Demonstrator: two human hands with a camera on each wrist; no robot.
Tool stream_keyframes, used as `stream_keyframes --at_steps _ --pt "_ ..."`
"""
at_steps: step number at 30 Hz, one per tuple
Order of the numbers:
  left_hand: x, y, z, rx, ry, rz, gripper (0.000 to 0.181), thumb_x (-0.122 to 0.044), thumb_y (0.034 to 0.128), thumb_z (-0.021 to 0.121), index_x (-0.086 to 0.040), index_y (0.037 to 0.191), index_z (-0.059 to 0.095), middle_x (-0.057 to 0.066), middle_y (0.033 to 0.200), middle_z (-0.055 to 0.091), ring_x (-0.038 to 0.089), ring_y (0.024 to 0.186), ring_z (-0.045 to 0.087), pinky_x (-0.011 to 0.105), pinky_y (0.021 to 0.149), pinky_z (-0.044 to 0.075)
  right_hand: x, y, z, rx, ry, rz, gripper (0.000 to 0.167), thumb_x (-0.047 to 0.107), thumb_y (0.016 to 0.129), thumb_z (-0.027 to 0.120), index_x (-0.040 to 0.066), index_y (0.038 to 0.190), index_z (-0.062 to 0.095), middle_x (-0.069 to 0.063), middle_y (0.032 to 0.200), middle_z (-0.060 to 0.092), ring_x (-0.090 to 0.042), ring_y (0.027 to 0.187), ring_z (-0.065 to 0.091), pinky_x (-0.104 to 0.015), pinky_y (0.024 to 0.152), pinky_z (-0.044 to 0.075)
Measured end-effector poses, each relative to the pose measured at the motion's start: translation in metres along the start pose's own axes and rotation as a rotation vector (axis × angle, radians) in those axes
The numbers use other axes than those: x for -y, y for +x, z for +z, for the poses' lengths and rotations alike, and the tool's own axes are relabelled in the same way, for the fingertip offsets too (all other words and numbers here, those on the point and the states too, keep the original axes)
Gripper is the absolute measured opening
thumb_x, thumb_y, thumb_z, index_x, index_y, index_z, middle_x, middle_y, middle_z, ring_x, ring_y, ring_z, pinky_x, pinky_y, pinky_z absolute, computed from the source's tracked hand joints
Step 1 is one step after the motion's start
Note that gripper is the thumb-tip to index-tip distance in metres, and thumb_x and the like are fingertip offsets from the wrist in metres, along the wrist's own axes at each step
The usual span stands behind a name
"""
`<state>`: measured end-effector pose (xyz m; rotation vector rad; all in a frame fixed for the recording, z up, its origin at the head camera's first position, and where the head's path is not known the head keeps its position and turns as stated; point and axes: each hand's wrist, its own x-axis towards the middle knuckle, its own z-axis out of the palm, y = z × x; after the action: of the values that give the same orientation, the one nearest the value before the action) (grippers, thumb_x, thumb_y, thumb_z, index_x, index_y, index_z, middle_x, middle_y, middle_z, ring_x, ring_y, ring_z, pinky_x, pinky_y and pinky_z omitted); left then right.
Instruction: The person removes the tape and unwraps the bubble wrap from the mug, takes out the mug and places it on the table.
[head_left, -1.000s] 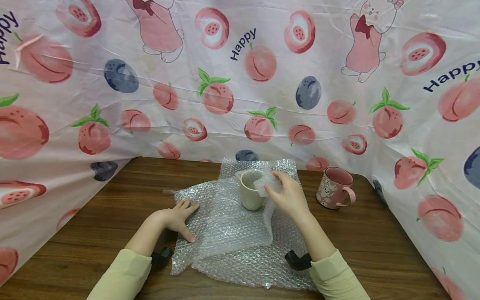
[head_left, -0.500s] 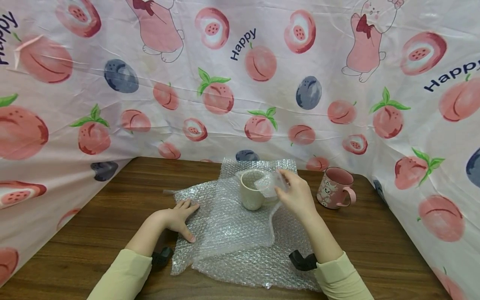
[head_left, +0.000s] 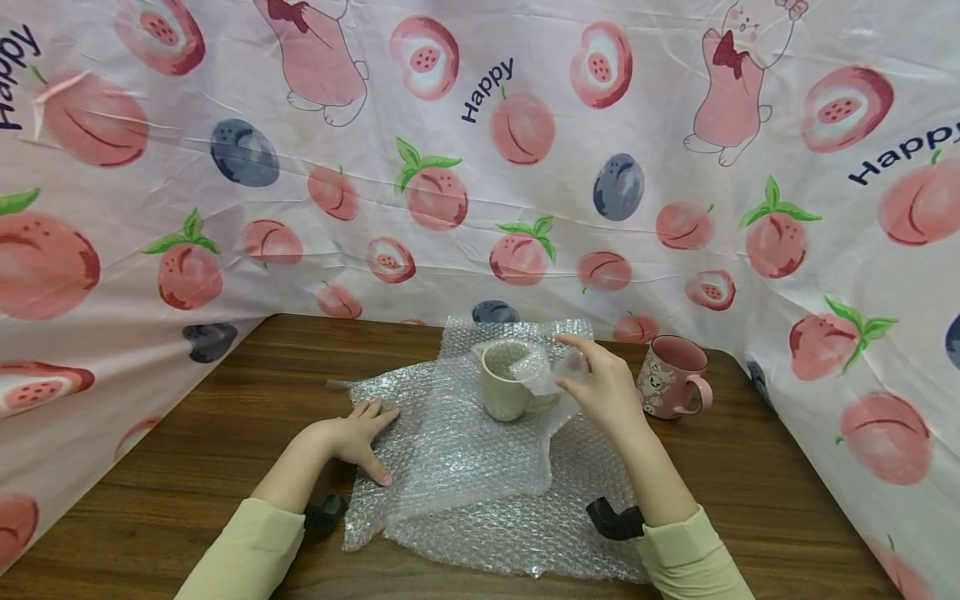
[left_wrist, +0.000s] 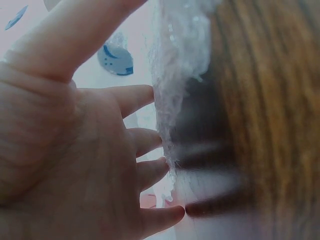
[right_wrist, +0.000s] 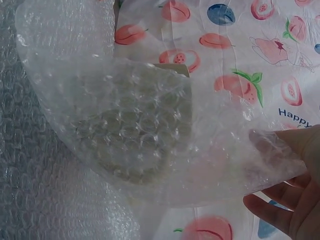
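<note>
Head view: the right hand (head_left: pixel 603 392) has shifted a little farther from the cup (head_left: pixel 500 396), which stays upright amid the wrap (head_left: pixel 480 458), left of its fingers. Those fingers, partly curled, pinch a flap (head_left: pixel 535 371) of bubbly film against the thumb; it now stretches between them and the cup, and more of the handle (head_left: pixel 546 404) shows. So the film seems pulled outward rather than closed round the cup. The left hand (head_left: pixel 358 440) keeps its fingers spread on the wrap, grasping nothing. Right of the right fingers, a mug (head_left: pixel 663 383) stands on the bench (head_left: pixel 757 483).
</note>
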<state>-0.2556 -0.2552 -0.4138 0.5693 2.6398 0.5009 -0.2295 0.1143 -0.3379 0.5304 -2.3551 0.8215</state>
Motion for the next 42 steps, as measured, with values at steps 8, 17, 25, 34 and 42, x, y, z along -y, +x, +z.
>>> stream_keyframes --at_steps 8,17,25,34,42 --pt "0.001 0.0 -0.001 -0.005 0.009 0.0 0.112 -0.043 0.0686 0.085 -0.001 0.151 0.022 0.033 0.153 0.001 0.051 0.138 -0.002 0.071 0.101 0.014 -0.008 0.0 -0.006 -0.058 0.015 -0.009 0.051 -0.003 0.068 0.084 0.008 0.116 0.068 -0.01 0.091 0.07 -0.021 0.07 0.059 -0.037 0.06 0.044" --pt "-0.001 -0.001 -0.001 -0.005 0.001 0.004 0.112 -0.042 0.0686 0.085 -0.001 0.151 0.022 0.033 0.153 0.001 0.051 0.138 -0.002 0.071 0.101 0.014 -0.013 0.001 -0.013 -0.099 0.039 -0.036 0.039 -0.003 0.069 0.083 0.006 0.106 0.072 -0.011 0.091 0.072 -0.022 0.077 0.067 -0.04 0.064 0.051" --pt "-0.001 -0.002 -0.001 0.0 -0.01 0.003 0.111 -0.041 0.0693 0.085 -0.001 0.151 0.021 0.033 0.153 0.0 0.051 0.138 -0.003 0.07 0.101 0.014 -0.018 0.0 -0.019 -0.153 -0.004 -0.034 0.02 0.002 0.072 0.083 0.002 0.09 0.074 -0.01 0.088 0.072 -0.027 0.081 0.067 -0.042 0.069 0.052" --pt "-0.003 -0.003 -0.003 0.002 -0.004 0.004 0.111 -0.042 0.0696 0.085 -0.001 0.151 0.021 0.034 0.152 0.0 0.051 0.138 -0.003 0.072 0.1 0.012 -0.026 0.0 -0.024 -0.179 -0.019 0.022 0.013 0.004 0.073 0.083 0.002 0.082 0.074 -0.01 0.081 0.071 -0.027 0.077 0.067 -0.043 0.065 0.053" --pt "-0.006 -0.005 -0.004 0.007 0.001 0.004 0.111 -0.041 0.0704 0.084 0.0 0.151 0.021 0.034 0.152 0.001 0.051 0.138 -0.002 0.072 0.1 0.013 -0.032 -0.002 -0.031 -0.169 -0.049 0.091 0.011 0.009 0.076 0.082 0.004 0.08 0.073 -0.009 0.078 0.071 -0.026 0.074 0.066 -0.041 0.062 0.052"
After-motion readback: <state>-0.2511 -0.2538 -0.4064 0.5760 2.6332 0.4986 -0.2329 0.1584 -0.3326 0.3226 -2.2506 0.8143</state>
